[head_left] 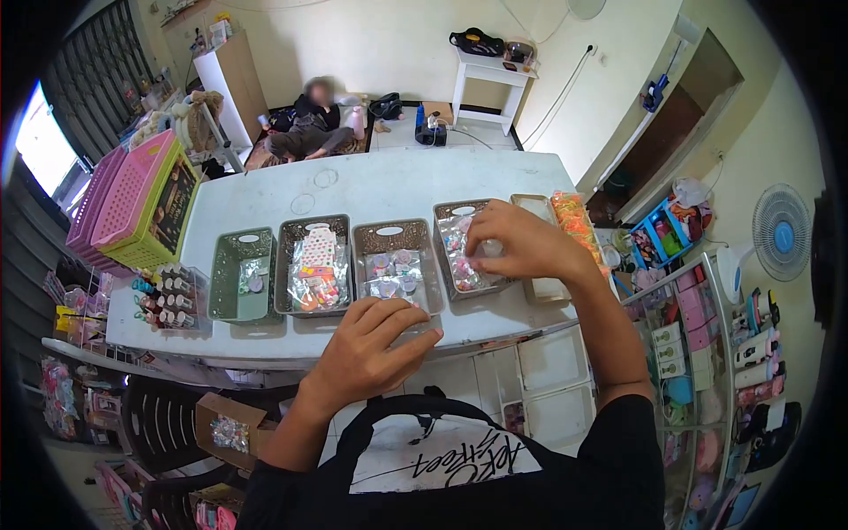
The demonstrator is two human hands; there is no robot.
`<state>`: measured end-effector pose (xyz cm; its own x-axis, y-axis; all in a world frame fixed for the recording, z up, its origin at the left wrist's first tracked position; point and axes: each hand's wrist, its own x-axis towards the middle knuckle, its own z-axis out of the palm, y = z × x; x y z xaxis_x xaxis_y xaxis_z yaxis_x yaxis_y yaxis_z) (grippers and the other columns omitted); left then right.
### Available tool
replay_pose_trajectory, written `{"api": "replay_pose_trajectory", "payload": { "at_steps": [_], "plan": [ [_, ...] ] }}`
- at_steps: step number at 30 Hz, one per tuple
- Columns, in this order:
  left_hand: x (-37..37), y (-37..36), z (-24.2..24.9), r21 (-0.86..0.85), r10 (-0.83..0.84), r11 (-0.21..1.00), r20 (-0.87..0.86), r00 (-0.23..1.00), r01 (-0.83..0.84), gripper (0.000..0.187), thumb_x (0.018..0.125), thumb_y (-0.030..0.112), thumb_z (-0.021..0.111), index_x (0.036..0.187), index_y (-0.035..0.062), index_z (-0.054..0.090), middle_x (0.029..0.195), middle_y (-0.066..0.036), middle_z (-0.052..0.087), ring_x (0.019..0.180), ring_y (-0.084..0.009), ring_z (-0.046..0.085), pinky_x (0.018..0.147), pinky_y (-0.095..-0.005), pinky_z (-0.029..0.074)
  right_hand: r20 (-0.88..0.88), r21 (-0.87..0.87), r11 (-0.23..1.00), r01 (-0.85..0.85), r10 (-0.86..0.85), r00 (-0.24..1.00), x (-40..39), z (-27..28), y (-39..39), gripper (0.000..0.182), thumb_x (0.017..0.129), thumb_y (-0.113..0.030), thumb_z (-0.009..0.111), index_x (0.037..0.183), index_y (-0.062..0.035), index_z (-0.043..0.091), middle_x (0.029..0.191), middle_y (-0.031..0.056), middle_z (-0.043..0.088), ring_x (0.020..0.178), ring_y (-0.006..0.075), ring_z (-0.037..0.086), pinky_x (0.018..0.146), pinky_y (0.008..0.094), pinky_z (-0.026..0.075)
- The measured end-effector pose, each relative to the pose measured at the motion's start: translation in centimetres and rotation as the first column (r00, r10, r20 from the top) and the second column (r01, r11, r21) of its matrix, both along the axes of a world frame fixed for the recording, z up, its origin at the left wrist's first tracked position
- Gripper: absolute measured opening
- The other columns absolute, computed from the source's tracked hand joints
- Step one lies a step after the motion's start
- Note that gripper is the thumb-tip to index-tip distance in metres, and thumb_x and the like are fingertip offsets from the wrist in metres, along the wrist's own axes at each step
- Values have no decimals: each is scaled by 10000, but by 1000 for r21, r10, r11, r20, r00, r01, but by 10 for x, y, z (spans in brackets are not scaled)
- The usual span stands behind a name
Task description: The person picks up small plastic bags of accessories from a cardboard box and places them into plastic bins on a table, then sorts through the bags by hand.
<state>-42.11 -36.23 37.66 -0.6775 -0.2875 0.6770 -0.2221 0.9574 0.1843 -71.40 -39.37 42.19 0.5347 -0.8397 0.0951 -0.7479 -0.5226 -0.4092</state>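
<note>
My right hand reaches over the fourth basket from the left, its fingers curled down among small clear packets of colourful pieces. Whatever lies between those fingertips is hidden. My left hand is at the front rim of the third basket, fingers extended and slightly bent. Inside that basket are clear packets with pastel round pieces. To its left, a dark basket holds a polka-dot packet and colourful packets. The green basket at far left contains a few packets.
A pale table carries the baskets. Stacked plastic baskets and small bottles stand at left. Orange packets lie beside a beige tray at right. A person sits on the floor beyond. A fan is at right.
</note>
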Motion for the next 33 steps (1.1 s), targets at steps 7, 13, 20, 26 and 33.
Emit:
{"api": "replay_pose_trajectory", "payload": {
  "at_steps": [7, 13, 20, 26, 33],
  "plan": [
    [-6, 8, 0, 39, 53, 998, 53, 997, -55, 270, 746, 114, 785, 1007, 115, 713, 1033, -43, 643, 1022, -232, 605, 837, -378, 474, -65, -88, 996, -19, 13, 998, -10, -9, 7, 163, 831, -231, 710, 846, -70, 736, 934, 84, 656, 1010, 287, 570, 889, 396, 463],
    [-20, 18, 0, 52, 124, 990, 79, 989, -128, 279, 741, 108, 790, 1010, 116, 715, 1032, -44, 644, 1021, -232, 610, 837, -377, 474, 14, -22, 994, -110, 110, 994, -14, -9, 7, 215, 857, -265, 700, 892, -54, 718, 926, 112, 642, 923, 290, 600, 835, 399, 480],
    [-28, 39, -6, 78, 207, 975, 48, 977, -210, 262, 736, 118, 797, 987, 122, 719, 1024, -41, 658, 991, -227, 624, 815, -371, 484, 91, -202, 966, -159, 181, 979, -18, 3, 12, 199, 832, -213, 742, 921, -41, 698, 919, 103, 643, 878, 285, 605, 815, 389, 489],
    [21, 83, -48, 179, 307, 941, -98, 947, -287, 247, 737, 145, 816, 962, 116, 719, 940, -37, 678, 862, -229, 656, 750, -364, 509, 460, -239, 952, -193, 286, 840, 11, 33, 59, 240, 754, -82, 800, 975, -53, 709, 936, 96, 694, 856, 258, 653, 744, 370, 502],
    [175, 258, -401, 957, 678, -62, 250, 691, -285, 358, 883, 293, 693, 1108, 16, 678, 1045, -184, 685, 936, -311, 658, 837, -400, 518, 678, 599, 461, -655, 143, 721, 193, -153, 89, 250, 852, -163, 772, 1057, -45, 692, 941, 37, 678, 798, 137, 617, 695, 270, 471]
  ]
}}
